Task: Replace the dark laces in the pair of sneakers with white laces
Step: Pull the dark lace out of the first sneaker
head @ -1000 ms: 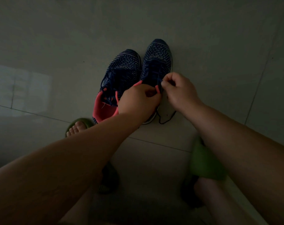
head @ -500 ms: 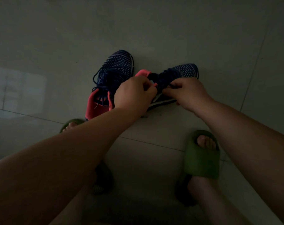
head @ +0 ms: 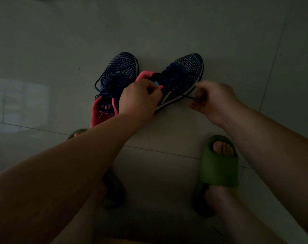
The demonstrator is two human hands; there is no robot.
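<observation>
Left hand: grips tilted right sneaker at collar, frame centre | Right hand: pinches dark lace, centre-right | Left sneaker: laced, on floor, just beside

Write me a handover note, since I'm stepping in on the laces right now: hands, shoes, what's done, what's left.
Left hand grips the collar of the right shoe, which lies turned on its side.
Right hand pinches that shoe's dark lace, drawn out sideways.
Left shoe stands on the floor, dark lace loose but threaded.
Done: the right shoe's lace looks untied.
Left: unthread both dark laces, fit the white ones; none are in view.
</observation>
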